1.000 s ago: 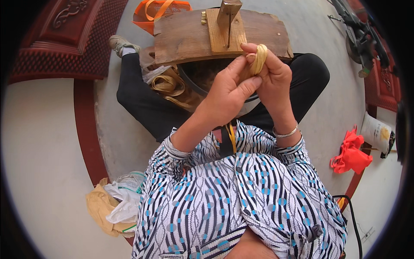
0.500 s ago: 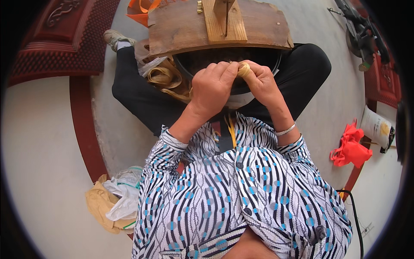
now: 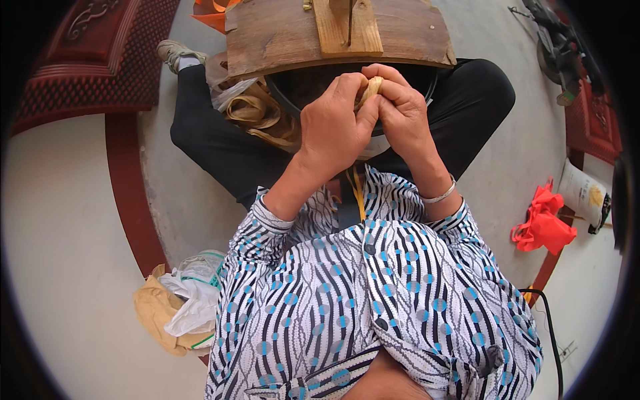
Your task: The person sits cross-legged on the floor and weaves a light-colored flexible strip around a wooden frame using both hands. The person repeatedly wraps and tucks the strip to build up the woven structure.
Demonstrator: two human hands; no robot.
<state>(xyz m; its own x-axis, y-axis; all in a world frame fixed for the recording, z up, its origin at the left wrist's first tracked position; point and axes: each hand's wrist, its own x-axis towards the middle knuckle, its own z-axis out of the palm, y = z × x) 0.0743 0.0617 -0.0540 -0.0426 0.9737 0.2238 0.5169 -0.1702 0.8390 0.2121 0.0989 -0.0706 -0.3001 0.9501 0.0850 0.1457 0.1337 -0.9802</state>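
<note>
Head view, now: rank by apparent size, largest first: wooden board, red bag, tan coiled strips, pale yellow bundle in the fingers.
1. Wooden board
2. Red bag and tan coiled strips: too alike to rank
3. Pale yellow bundle, partly covered

Two hands (image 3: 331, 123) (image 3: 404, 110), one bundle (image 3: 374, 86), one bracelet (image 3: 443, 193)

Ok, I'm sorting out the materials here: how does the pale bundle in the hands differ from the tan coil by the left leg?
The pale bundle looks small and light yellow; the tan coil is larger and browner. The pale bundle is held between the left hand and right hand; the tan coil lies by the left leg, untouched by either. Both have yellowish tones.
</note>
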